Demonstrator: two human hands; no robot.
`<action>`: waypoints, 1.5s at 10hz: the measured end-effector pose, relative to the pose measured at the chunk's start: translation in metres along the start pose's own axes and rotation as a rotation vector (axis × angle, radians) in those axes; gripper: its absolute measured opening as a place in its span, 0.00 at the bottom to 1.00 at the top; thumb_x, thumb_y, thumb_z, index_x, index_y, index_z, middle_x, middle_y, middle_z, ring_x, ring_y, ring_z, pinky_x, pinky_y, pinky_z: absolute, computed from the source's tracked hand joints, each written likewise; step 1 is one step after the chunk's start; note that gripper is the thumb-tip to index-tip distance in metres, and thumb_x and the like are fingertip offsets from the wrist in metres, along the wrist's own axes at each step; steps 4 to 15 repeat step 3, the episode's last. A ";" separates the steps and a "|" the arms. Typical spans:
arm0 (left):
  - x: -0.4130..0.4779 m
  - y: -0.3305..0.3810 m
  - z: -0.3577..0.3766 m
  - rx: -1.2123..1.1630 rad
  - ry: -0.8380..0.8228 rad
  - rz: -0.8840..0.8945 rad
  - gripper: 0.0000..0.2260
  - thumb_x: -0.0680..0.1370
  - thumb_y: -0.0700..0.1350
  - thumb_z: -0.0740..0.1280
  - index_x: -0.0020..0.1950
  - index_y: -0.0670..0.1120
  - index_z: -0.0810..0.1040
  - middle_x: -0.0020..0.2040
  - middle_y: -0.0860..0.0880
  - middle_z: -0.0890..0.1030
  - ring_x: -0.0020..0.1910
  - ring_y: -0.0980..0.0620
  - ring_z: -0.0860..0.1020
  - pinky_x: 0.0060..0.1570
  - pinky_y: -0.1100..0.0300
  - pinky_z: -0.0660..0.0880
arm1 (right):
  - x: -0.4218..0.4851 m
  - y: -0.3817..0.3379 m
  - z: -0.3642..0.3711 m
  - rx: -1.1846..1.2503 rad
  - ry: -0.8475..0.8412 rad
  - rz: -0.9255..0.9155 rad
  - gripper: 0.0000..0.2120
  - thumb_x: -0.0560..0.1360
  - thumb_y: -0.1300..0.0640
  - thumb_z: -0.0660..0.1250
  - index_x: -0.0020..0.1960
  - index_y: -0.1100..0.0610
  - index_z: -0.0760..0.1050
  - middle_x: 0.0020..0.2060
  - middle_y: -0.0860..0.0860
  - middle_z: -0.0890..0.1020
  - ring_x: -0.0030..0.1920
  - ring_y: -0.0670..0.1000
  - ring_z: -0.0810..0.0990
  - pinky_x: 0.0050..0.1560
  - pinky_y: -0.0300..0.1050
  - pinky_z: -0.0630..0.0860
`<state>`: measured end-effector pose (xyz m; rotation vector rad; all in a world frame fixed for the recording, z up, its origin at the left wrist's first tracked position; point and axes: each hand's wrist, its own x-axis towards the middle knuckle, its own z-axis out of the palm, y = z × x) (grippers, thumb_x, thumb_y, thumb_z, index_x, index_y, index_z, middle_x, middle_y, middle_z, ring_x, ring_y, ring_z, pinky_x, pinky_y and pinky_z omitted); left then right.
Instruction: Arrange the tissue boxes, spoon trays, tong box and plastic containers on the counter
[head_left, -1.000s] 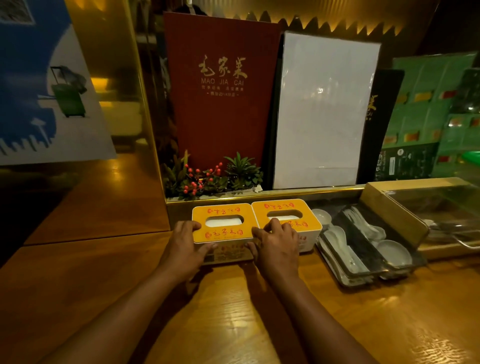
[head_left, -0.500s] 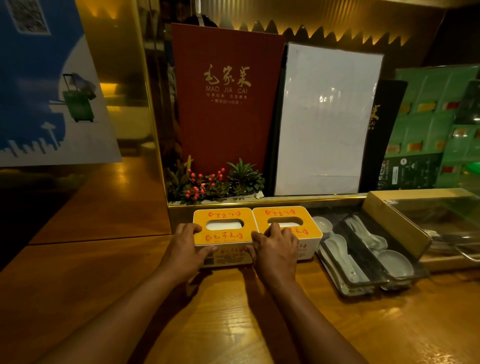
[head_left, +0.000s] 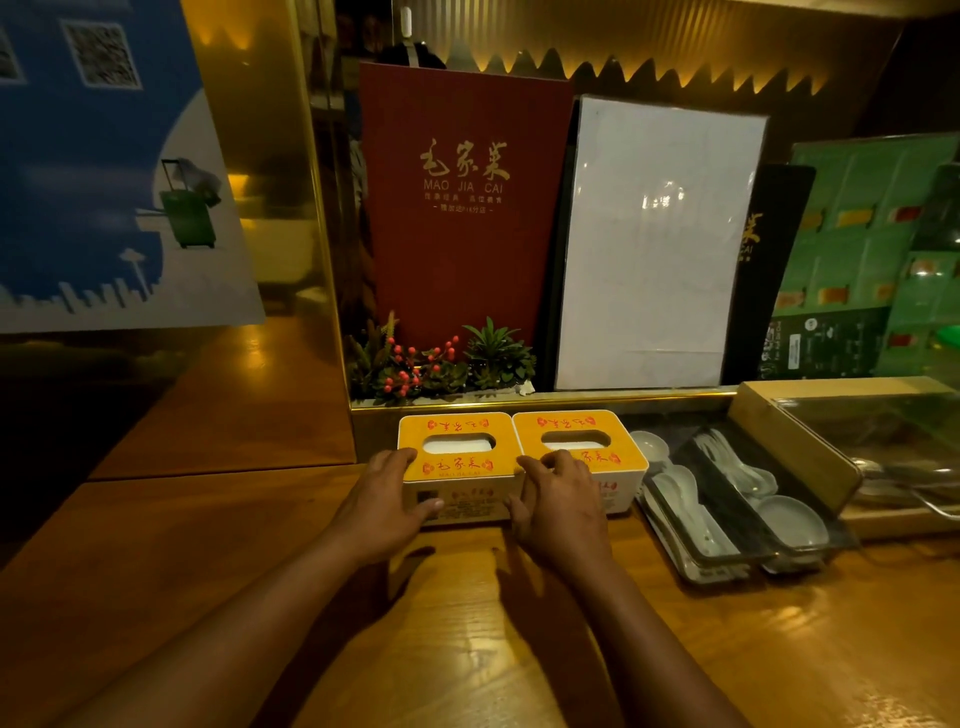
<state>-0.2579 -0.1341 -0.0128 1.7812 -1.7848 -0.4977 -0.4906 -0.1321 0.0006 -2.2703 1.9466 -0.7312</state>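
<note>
Two yellow-topped tissue boxes stand side by side against the gold ledge: the left tissue box (head_left: 457, 441) and the right tissue box (head_left: 576, 434). My left hand (head_left: 384, 499) grips the left box's near left corner. My right hand (head_left: 561, 504) rests over the seam between the boxes, fingers on the right box's front edge. Clear spoon trays (head_left: 727, 540) with white spoons lie to the right, slightly askew. A tong box (head_left: 795, 441) with a clear lid sits at the far right.
The wooden counter (head_left: 467, 649) stretches toward me. Behind the ledge stand a red menu (head_left: 462, 197), a white board (head_left: 654, 244), green menus (head_left: 862, 249) and small plants (head_left: 441, 364). A blue poster (head_left: 93, 171) leans at the left.
Both hands stay on the tissue boxes, which have slid slightly back toward the ledge and sit closer together. The view has tilted down a little.
</note>
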 end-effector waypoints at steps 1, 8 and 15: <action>-0.005 -0.001 -0.005 0.020 -0.068 -0.008 0.40 0.74 0.54 0.74 0.80 0.51 0.57 0.79 0.45 0.58 0.77 0.43 0.62 0.72 0.45 0.67 | -0.015 0.005 -0.016 0.123 -0.019 0.048 0.26 0.74 0.43 0.69 0.71 0.45 0.70 0.66 0.49 0.71 0.66 0.51 0.67 0.63 0.52 0.74; -0.013 0.008 -0.025 0.050 -0.148 0.083 0.39 0.74 0.51 0.74 0.80 0.49 0.57 0.81 0.46 0.51 0.78 0.42 0.59 0.71 0.46 0.69 | -0.047 0.014 -0.072 0.289 0.051 0.285 0.23 0.74 0.49 0.72 0.68 0.44 0.72 0.69 0.52 0.69 0.65 0.53 0.72 0.59 0.51 0.77; -0.013 0.008 -0.025 0.050 -0.148 0.083 0.39 0.74 0.51 0.74 0.80 0.49 0.57 0.81 0.46 0.51 0.78 0.42 0.59 0.71 0.46 0.69 | -0.047 0.014 -0.072 0.289 0.051 0.285 0.23 0.74 0.49 0.72 0.68 0.44 0.72 0.69 0.52 0.69 0.65 0.53 0.72 0.59 0.51 0.77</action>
